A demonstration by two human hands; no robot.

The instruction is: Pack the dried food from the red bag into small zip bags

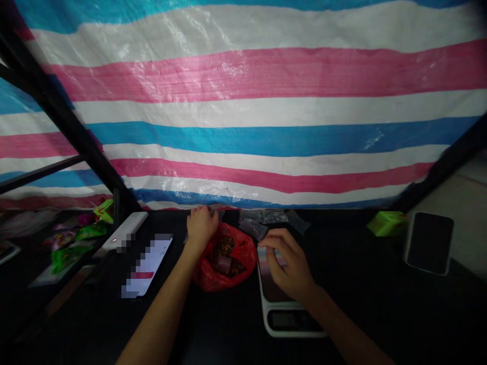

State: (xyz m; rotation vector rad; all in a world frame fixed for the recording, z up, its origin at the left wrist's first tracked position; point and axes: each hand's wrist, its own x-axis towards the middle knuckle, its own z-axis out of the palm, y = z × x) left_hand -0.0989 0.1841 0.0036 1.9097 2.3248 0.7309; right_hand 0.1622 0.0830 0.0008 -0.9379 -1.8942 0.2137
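Note:
A red plastic bag [243,243] sits open on the dark table, with small brownish pieces [227,245] and a little packet [223,264] inside. Just beyond its left rim is my left hand [203,225], fingers curled downward; what they hold, if anything, is hidden. My right hand [287,258] hovers over a white kitchen scale [267,309], the index finger bent toward the thumb in a pinch. Anything between those fingertips is too small to make out. Several small clear zip bags [276,217] lie behind the scale, near the table's back edge.
Left of the red bag lie a lit phone [150,266] and a white oblong device [127,230]. Green packets [72,256] are farther left. At right are a green box [388,223] and a dark-screened device [430,243]. A striped tarp [266,139] and black frame bars [95,157] close the back.

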